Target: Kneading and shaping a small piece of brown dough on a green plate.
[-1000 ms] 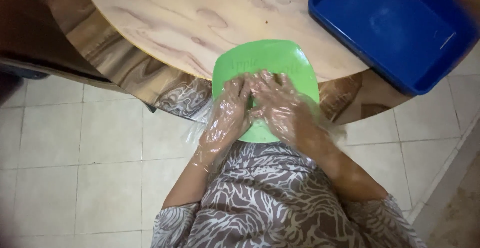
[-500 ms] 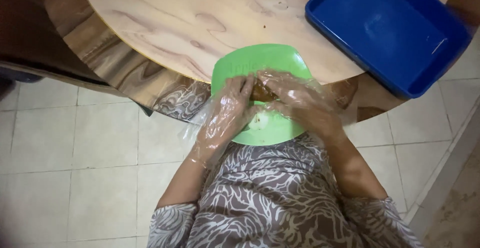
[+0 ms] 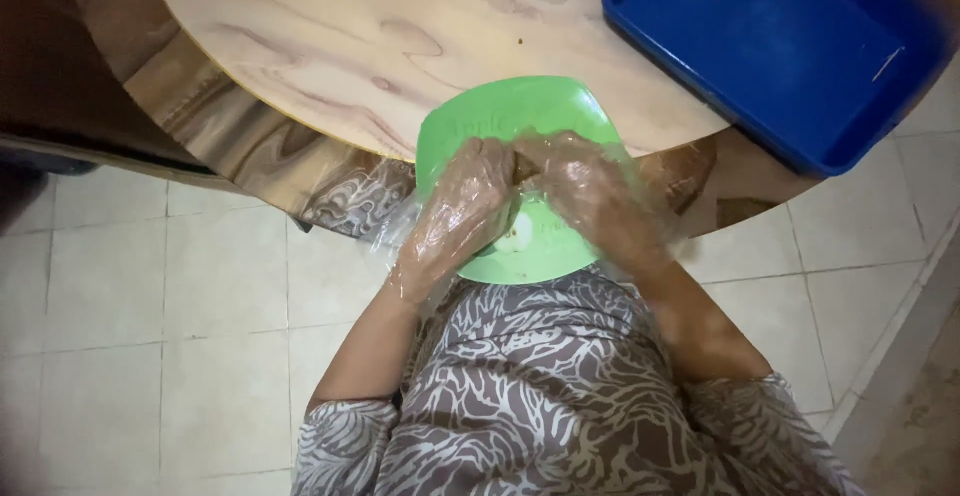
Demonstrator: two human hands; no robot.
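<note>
Round wooden table (image 3: pixel 330 46), tiled floor below. Since a second ago, both gloved hands (left (image 3: pixel 455 211), right (image 3: pixel 585 191)) rose from pressing to pinching a brown lump (image 3: pixel 524 165) above the green plate (image 3: pixel 500 116); shaping continues.

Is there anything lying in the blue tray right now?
No, the blue tray on the table shows only its bare blue bottom, with nothing resting inside.

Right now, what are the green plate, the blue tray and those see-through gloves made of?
Green plate: looks like plastic, smooth and evenly bright.
Blue tray: probably plastic too, glossy, with a moulded raised rim.
Gloves on the left hand and right hand: thin clear plastic film, loose and crinkled, so the hands show through.
</note>
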